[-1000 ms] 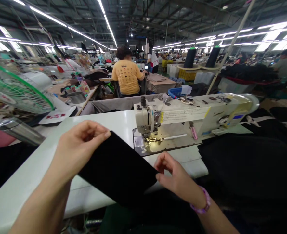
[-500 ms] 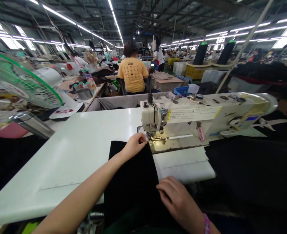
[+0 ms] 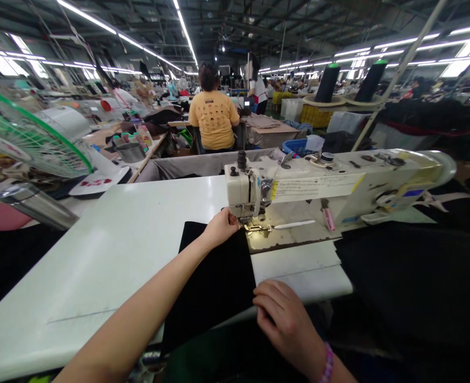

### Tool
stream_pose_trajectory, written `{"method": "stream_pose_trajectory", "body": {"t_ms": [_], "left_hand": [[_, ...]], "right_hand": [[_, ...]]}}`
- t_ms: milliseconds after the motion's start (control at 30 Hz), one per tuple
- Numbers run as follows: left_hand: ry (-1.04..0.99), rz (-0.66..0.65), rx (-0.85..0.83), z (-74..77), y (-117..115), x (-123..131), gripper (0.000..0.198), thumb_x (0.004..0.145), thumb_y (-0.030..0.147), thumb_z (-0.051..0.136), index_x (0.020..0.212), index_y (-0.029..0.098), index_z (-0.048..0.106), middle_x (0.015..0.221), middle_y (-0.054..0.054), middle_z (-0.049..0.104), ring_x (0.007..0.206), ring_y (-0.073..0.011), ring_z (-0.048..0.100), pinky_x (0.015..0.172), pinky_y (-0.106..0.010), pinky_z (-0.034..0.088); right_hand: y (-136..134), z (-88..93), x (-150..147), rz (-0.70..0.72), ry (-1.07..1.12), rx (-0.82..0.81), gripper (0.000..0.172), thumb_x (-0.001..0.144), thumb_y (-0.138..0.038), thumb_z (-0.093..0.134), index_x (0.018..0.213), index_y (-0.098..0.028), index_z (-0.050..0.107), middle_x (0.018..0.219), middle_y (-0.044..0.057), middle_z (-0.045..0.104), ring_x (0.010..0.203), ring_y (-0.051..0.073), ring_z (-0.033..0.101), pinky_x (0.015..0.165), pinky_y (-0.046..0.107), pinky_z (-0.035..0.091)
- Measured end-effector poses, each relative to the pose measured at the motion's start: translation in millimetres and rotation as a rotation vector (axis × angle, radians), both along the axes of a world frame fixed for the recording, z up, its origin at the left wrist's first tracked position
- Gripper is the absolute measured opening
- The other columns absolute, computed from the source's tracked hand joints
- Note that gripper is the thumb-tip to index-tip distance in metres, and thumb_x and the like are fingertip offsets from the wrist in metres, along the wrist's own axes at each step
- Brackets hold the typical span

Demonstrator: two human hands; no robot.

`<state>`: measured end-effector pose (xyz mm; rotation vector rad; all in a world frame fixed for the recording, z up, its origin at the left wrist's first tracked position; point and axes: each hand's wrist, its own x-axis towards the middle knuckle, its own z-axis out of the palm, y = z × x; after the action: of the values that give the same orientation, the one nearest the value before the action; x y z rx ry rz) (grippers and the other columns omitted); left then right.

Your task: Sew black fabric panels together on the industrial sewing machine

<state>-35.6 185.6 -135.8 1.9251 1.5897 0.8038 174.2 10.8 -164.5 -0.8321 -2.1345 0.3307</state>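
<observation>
A black fabric piece (image 3: 214, 282) lies on the pale sewing table, its far right corner by the needle area of a white sewing machine (image 3: 314, 183). My left hand (image 3: 222, 229) is closed in a pinch at that corner, right beside the presser foot; its fingertips partly hide what they grip. Lower down, my right hand (image 3: 282, 316) has curled fingers, with the tips closed at the fabric's right edge near its front corner. A beaded bracelet (image 3: 328, 363) circles the right wrist.
Pink-handled snips (image 3: 328, 215) and a white pen-like tool (image 3: 294, 224) rest on the machine bed. More black fabric (image 3: 410, 276) is piled at right. A green-rimmed fan (image 3: 35, 138) and a steel flask (image 3: 37, 205) stand left. Ahead sits a person in a yellow shirt (image 3: 213, 119).
The fabric has advanced toward the machine, and its near edge now shows above my lap. My left hand has moved slightly forward with it; my right hand has risen a little.
</observation>
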Motion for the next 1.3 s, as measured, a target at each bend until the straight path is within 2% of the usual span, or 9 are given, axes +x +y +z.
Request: {"method": "stream_pose_trajectory", "body": {"t_ms": [133, 267, 333, 400, 500, 767, 1033, 1133, 1300], "left_hand": [[0.083, 0.038, 0.046, 7.6, -6, 1, 0.017, 0.073, 0.012, 0.065, 0.080, 0.019, 0.052, 0.072, 0.000, 0.062, 0.067, -0.0175, 0.061, 0.064, -0.029, 0.048], [0.177, 0.098, 0.180, 20.8, -64, 11, 0.018, 0.080, 0.014, 0.065, 0.096, 0.016, 0.056, 0.102, -0.011, 0.063, 0.102, -0.0283, 0.059, 0.090, -0.045, 0.047], [0.198, -0.042, 0.199, 22.8, -110, 15, 0.011, 0.084, 0.017, 0.065, 0.093, 0.019, 0.059, 0.099, -0.007, 0.064, 0.098, -0.0252, 0.059, 0.090, -0.041, 0.049], [0.196, -0.380, 0.215, 20.0, -152, 15, 0.008, 0.090, 0.013, 0.056, 0.090, 0.020, 0.061, 0.093, -0.005, 0.066, 0.090, -0.0206, 0.061, 0.082, -0.034, 0.053], [0.232, -0.568, 0.321, 11.8, -185, 10, 0.021, 0.094, 0.011, 0.047, 0.105, 0.018, 0.064, 0.102, -0.009, 0.068, 0.095, -0.0204, 0.063, 0.084, -0.033, 0.056], [0.370, -0.635, 0.529, 5.8, -142, -2, 0.027, 0.099, 0.014, 0.041, 0.109, 0.012, 0.065, 0.103, -0.012, 0.072, 0.096, -0.0220, 0.067, 0.085, -0.036, 0.060], [0.389, -0.604, 0.567, 5.4, -100, -14, 0.025, 0.097, 0.015, 0.046, 0.104, 0.013, 0.069, 0.105, -0.012, 0.073, 0.099, -0.0222, 0.067, 0.086, -0.035, 0.059], [0.379, -0.597, 0.547, 3.4, -82, -18, 0.025, 0.096, 0.014, 0.046, 0.102, 0.013, 0.071, 0.104, -0.012, 0.073, 0.099, -0.0223, 0.067, 0.087, -0.035, 0.059], [0.366, -0.592, 0.521, 5.4, -55, -23, 0.030, 0.097, 0.015, 0.044, 0.100, 0.013, 0.073, 0.104, -0.012, 0.073, 0.098, -0.0202, 0.067, 0.088, -0.034, 0.058]], "right_hand": [[2, 0.0, 1, 0.019, -0.008, 0.013, 0.027, 0.086, 0.001, 0.048, 0.101, -0.017, 0.060, 0.096, 0.008, 0.067, 0.093, 0.023, 0.063, 0.083, 0.042, 0.056], [2, 2.3, 2, 0.030, -0.016, 0.055, 0.029, 0.084, 0.002, 0.047, 0.102, -0.016, 0.061, 0.098, 0.010, 0.068, 0.095, 0.024, 0.063, 0.085, 0.044, 0.057], [1, 3.9, 4, 0.039, -0.021, 0.061, 0.030, 0.083, 0.001, 0.047, 0.104, -0.016, 0.062, 0.099, 0.011, 0.069, 0.097, 0.024, 0.063, 0.087, 0.045, 0.058], [1, 5.2, 6, 0.052, -0.025, 0.052, 0.031, 0.082, 0.001, 0.048, 0.105, -0.014, 0.062, 0.101, 0.012, 0.069, 0.099, 0.025, 0.063, 0.088, 0.045, 0.058], [3, 6.4, 6, 0.058, -0.024, 0.038, 0.033, 0.081, 0.001, 0.047, 0.105, -0.015, 0.063, 0.100, 0.011, 0.069, 0.098, 0.025, 0.063, 0.088, 0.044, 0.058], [24, 18.4, 3, -0.048, -0.022, -0.005, 0.024, 0.088, -0.006, 0.049, 0.101, -0.019, 0.065, 0.098, 0.009, 0.070, 0.095, 0.023, 0.064, 0.088, 0.043, 0.056], [32, 39.5, 150, -0.831, -0.410, -0.133, 0.028, 0.089, -0.034, 0.050, 0.103, -0.014, 0.063, 0.098, 0.014, 0.066, 0.090, 0.031, 0.064, 0.083, 0.047, 0.052], [26, 29.7, 190, -0.880, -0.577, -0.236, 0.026, 0.082, -0.034, 0.051, 0.093, -0.015, 0.064, 0.091, 0.014, 0.066, 0.084, 0.031, 0.066, 0.080, 0.045, 0.051], [22, 16.7, 196, -0.867, -0.632, -0.339, 0.017, 0.079, -0.027, 0.043, 0.064, -0.024, 0.051, 0.065, 0.005, 0.060, 0.064, 0.023, 0.063, 0.064, 0.036, 0.046]]}}
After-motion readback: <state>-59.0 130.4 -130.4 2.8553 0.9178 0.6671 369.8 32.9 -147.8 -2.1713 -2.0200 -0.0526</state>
